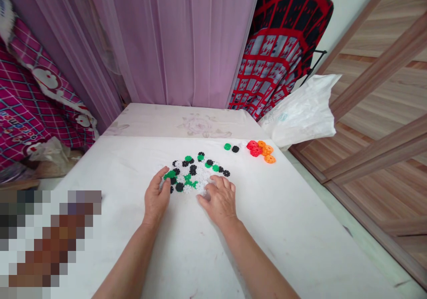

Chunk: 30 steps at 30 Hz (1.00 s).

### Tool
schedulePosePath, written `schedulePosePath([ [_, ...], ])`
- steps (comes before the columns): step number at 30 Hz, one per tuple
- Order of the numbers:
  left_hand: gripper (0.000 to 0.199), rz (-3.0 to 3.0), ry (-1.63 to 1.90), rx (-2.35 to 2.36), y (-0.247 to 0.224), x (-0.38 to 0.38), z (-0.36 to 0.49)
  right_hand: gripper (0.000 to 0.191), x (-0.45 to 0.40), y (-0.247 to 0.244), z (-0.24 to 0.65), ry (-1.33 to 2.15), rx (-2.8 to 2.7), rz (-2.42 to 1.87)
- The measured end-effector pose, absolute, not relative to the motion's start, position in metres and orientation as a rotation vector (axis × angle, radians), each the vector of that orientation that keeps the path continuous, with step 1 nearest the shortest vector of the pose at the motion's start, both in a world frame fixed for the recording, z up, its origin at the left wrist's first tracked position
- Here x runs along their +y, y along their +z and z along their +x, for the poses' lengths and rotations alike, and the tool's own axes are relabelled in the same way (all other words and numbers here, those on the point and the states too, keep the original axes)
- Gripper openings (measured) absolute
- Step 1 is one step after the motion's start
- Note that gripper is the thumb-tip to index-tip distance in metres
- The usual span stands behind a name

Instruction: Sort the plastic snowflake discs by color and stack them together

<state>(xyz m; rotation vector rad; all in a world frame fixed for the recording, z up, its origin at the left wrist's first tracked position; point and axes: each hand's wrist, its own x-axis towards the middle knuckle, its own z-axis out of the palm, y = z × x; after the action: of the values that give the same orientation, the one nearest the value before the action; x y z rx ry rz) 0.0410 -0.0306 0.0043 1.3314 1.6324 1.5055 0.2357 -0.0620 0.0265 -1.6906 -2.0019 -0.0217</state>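
A loose pile of small notched plastic discs, black, green and white, lies on the white-covered table (273,210). My left hand (158,194) rests at the pile's left edge, fingers apart, touching green discs (171,174) and black ones there. At the right edge, my right hand (220,196) is spread with curved fingers over white discs (199,187); nothing shows gripped in it. Black discs (193,170) lie among the white ones in the middle. Farther right, a green disc (227,147) and a black disc (235,149) lie apart from the pile.
Red discs (254,148) and orange discs (269,158) are grouped near the table's far right. A white plastic bag (302,112) stands beyond that edge. Purple curtains (180,41) hang behind the table. Wooden panelled doors (376,103) are at the right.
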Motion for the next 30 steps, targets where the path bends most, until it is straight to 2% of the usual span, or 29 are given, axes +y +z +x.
schedulePosePath([
  [4, 0.035, 1.328, 1.492, 1.651, 0.005, -0.030, 0.041, 0.010, -0.060, 0.023, 0.235, 0.034, -1.994, -1.704],
  [17, 0.037, 1.321, 1.487, 1.656, 0.004, -0.030, 0.040, 0.009, -0.060, 0.021, 0.236, 0.088, -1.959, -1.689],
  [25, 0.035, 1.350, 1.499, 1.663, 0.004, -0.030, 0.039, 0.011, -0.057, 0.020, 0.311, -0.075, -1.703, -1.758],
  [30, 0.036, 1.328, 1.503, 1.659, 0.006, -0.031, 0.040, 0.011, -0.057, 0.018, 0.328, -0.014, -1.758, -1.760],
])
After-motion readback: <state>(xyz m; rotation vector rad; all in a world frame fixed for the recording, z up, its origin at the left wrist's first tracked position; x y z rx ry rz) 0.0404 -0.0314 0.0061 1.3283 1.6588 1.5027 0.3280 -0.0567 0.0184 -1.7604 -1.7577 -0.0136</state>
